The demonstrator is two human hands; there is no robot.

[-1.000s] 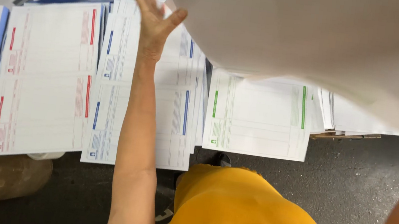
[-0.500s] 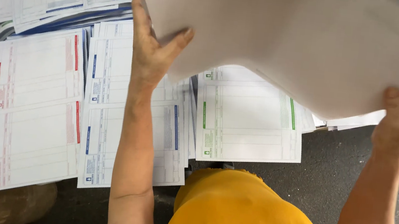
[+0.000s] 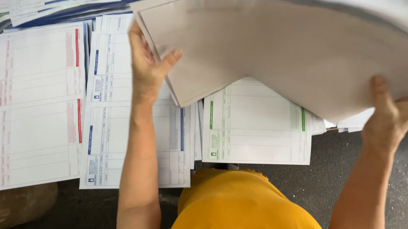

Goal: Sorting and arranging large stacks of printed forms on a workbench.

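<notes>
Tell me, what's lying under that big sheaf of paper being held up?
Under the raised sheaf, held by the left hand and right hand, a green-striped form shows on the dark floor. Whatever lies farther back is covered.

Fingers of both hands hidden behind the lifted paper stack (image 3: 293, 48), green-striped form (image 3: 259, 126) partly covered, print illegible

A dark grey, speckled floor (image 3: 398, 203) fills the lower right — rough like asphalt, lit evenly by soft light.
</notes>
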